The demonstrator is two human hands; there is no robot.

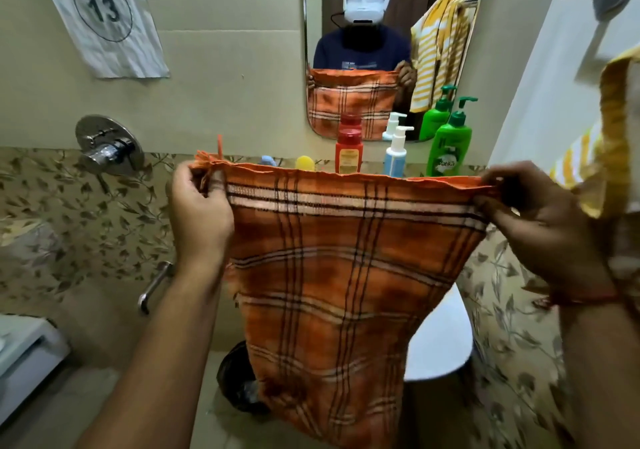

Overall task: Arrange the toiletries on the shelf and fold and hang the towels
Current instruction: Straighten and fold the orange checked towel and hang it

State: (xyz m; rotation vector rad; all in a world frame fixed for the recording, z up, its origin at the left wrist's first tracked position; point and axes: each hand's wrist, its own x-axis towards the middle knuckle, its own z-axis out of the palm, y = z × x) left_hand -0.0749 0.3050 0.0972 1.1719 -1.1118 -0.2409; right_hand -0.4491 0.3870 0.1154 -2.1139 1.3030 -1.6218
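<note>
Orange towel held up before the mirror

Orange checked towel (339, 275) hangs below the mirror (391, 50), stretched wide: left hand (199, 206) pinches its top left corner, right hand (526, 213) pinches the top right. Behind its upper edge, under the mirror, stand a red bottle (348, 150), white pump bottle (396, 154) and green pump bottle (450, 143)

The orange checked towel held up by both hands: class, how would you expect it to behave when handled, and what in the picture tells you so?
Probably floppy: the orange checked towel hangs limp below the left hand and right hand pinching its top corners. Likely light, since fingertip pinches hold it up. Its lower part narrows and ripples, so it would likely sag and bunch if one corner were released.
</note>
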